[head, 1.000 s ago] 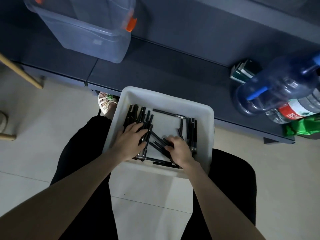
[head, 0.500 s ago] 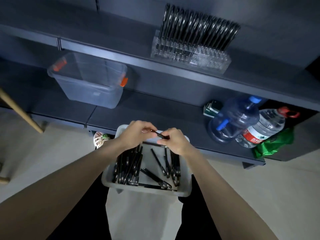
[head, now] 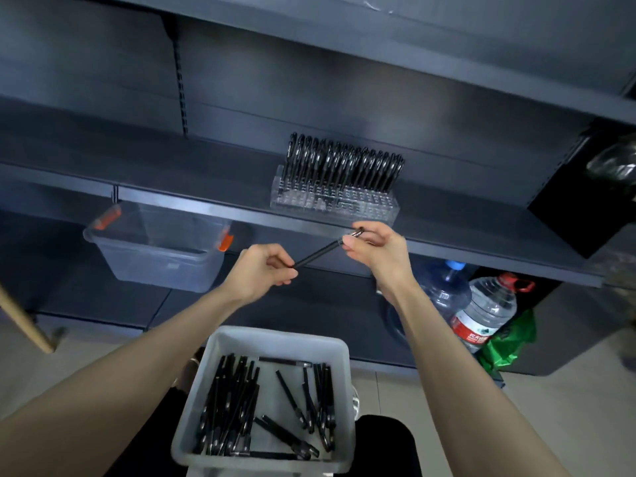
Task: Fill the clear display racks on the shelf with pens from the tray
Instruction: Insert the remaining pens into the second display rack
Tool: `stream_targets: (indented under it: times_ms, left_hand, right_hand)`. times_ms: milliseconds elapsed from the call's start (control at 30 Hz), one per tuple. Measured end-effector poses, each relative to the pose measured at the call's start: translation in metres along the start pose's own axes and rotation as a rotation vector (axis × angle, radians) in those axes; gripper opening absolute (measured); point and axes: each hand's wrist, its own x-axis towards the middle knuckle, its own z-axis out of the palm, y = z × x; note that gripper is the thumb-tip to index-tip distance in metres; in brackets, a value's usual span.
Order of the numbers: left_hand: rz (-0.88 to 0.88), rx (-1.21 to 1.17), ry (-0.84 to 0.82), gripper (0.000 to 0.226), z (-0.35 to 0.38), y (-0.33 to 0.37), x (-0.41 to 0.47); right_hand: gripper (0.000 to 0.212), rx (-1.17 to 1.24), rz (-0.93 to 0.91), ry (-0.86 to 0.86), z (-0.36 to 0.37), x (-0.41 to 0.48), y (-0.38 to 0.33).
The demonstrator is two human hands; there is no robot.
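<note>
Wide open shelf (head: 206,177) left of the rack (head: 335,201) at mid-frame, and plenty of air above it. Back rows are crammed with pens (head: 344,163); front rows stand free. Lower left a clear bin (head: 155,259) fills the bay, bottles (head: 481,311) crowd lower right.

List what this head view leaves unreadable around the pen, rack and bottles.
- Head view: lower end of the held pen, wrapped by the left hand.
- Head view: front slots of the clear rack, too small and glary to count free ones.
- Head view: print on the red-labelled bottle, too small.
</note>
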Motion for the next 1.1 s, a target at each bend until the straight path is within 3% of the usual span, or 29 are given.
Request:
stream_targets:
  times_ms: [100, 233, 333, 467, 700, 867, 1100]
  left_hand:
    - [0.053, 0.012, 0.004, 0.023, 0.014, 0.018, 0.024]
    - [0.097, 0.15, 0.005, 0.017, 0.023, 0.034, 0.065]
    - [0.108, 0.398, 0.043, 0.037, 0.023, 0.037, 0.099]
    - [0.143, 0.738, 0.076, 0.046, 0.023, 0.027, 0.136]
    - [0.3, 1.013, 0.083, 0.053, 0.021, -0.013, 0.179]
    - [0.445, 1.032, 0.227, 0.043, 0.025, -0.034, 0.189]
    - [0.445, 1.045, 0.224, 0.049, 0.024, -0.036, 0.192]
  right_hand:
    - [0.033, 0.077, -0.041, 0.105, 0.001, 0.02, -0.021]
    - [0.034, -0.091, -0.175, 0.261, -0.005, 0.057, -0.038]
    - [0.029, -0.264, -0.281, 0.352, -0.01, 0.091, -0.045]
    - [0.024, -0.38, -0.406, 0.428, -0.012, 0.131, -0.043]
    - [0.021, -0.453, -0.463, 0.438, -0.017, 0.191, -0.021]
    - [0.021, -0.52, -0.461, 0.384, -0.013, 0.214, -0.005]
    - [0.027, -0.667, -0.385, 0.289, -0.007, 0.23, 0.006]
